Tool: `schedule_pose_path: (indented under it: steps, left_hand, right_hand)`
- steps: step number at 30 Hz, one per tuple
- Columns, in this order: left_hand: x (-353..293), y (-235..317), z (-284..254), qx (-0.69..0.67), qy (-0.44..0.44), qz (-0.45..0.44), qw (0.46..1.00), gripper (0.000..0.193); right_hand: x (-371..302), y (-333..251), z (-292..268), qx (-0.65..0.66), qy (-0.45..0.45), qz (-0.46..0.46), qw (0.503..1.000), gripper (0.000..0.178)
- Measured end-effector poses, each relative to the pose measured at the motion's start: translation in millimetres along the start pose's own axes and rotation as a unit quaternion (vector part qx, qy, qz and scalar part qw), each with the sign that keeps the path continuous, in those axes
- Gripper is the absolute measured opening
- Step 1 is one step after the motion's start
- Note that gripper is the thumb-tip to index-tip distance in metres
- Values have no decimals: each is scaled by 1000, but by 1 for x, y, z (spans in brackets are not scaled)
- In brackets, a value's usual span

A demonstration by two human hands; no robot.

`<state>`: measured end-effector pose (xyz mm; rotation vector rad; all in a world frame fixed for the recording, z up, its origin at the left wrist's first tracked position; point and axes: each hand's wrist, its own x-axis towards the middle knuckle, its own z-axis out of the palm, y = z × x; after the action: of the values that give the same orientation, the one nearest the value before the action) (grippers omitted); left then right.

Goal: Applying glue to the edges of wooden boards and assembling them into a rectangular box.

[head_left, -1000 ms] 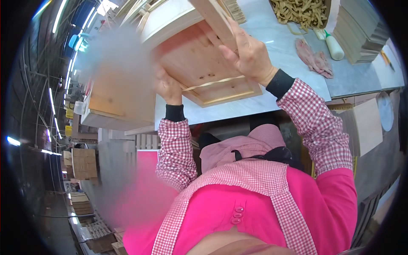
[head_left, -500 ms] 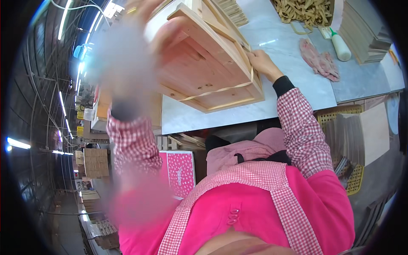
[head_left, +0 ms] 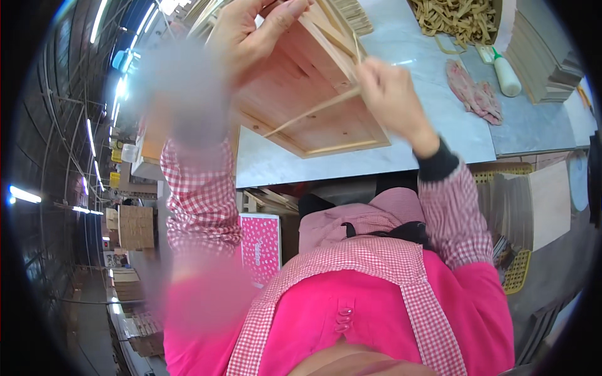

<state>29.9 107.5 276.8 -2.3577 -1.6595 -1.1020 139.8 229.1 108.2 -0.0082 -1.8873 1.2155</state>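
Note:
A pale wooden box (head_left: 295, 81) with a framed panel side stands tilted on the table in front of me. My right hand (head_left: 392, 94) is closed on a tan elastic band (head_left: 313, 111) at the box's right edge. The band is drawn taut, running slantwise across the panel to the lower left edge, while another stretch rises from my fist. My left hand (head_left: 254, 37) is at the box's upper left edge, thumb laid along it and fingers curled over. Its fingertips are partly cut off by the picture's top. A blurred patch covers part of the left forearm.
On the light table (head_left: 439, 128) lie a pink glove (head_left: 470, 94) and a white squeeze bottle (head_left: 506, 76). Behind are a box of tan bands (head_left: 454, 22), stacked boards (head_left: 542, 59) and thin wooden strips (head_left: 351, 15). A yellow crate (head_left: 517, 272) with panels stands at lower right.
My right hand has drawn the band away from the box's right edge, lifting it off the panel. My left hand, blurred before, now shows at the upper edge.

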Motion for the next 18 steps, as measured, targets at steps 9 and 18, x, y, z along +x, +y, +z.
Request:
schedule_pose_path:
  steps: [9, 18]
  left_hand:
    - [6, 42, 9, 162, 54, -152, 973, 19]
    - [-117, 32, -7, 159, 401, -90, 898, 20]
  right_hand:
    - [55, -56, -19, -84, 179, -289, 937, 17]
    - [71, -87, -12, -28, 77, -297, 951, 6]
